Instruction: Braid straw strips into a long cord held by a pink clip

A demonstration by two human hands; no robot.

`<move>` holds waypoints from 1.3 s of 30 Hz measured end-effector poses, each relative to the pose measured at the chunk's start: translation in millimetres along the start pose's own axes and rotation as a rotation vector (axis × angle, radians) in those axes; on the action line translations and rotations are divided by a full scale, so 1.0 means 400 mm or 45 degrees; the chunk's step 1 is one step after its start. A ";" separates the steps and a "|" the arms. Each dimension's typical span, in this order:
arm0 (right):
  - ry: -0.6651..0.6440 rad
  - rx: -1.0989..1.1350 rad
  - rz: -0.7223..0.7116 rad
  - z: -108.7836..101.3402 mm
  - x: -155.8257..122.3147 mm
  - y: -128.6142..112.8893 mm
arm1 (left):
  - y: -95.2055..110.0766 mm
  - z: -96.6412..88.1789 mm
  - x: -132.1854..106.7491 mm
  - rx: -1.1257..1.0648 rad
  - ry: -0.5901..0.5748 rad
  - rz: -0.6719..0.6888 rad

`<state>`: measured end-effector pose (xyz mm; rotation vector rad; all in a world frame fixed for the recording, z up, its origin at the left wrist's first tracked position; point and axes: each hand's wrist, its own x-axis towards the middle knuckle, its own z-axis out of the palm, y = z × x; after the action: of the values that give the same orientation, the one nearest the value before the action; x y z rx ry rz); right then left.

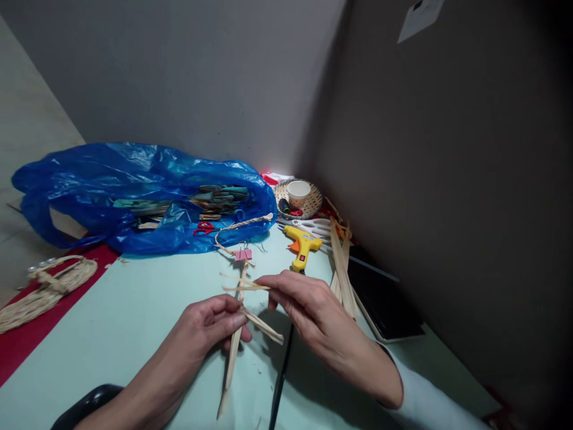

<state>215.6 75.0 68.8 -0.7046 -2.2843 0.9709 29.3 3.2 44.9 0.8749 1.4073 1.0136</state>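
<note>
My left hand (203, 328) is closed in a pinch on a braid of pale straw strips (231, 364) near the middle of the table. One strand hangs down toward the front edge and another sticks out to the right. Above the fingers the braid runs up to a pink binder clip (244, 255) at its far end. To the right, my right hand (313, 304) is closed on a thin straw strip (250, 288), whose split ends point left across the braid. The right fingertips are partly hidden behind the hand.
A yellow glue gun (302, 246) lies beyond my right hand, its black cord (282, 382) running forward. Loose straw strips (342, 269) and a black flat object (380, 295) lie right. Behind are a blue plastic bag (147, 173), red scissors (205, 228) and a woven tray (316, 200).
</note>
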 end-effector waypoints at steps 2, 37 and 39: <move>-0.010 0.003 0.032 0.001 -0.004 -0.009 | -0.002 0.000 0.001 -0.013 0.004 0.022; -0.092 -0.459 -0.178 0.059 -0.020 0.052 | -0.042 0.001 -0.001 -0.695 -0.202 -0.228; -0.079 -0.470 -0.257 0.056 -0.013 0.070 | -0.048 -0.005 0.003 -0.704 -0.218 -0.251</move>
<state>211.4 77.9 32.9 -0.5794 -2.5623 0.4888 28.0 -2.8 26.5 0.3945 0.9722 1.0733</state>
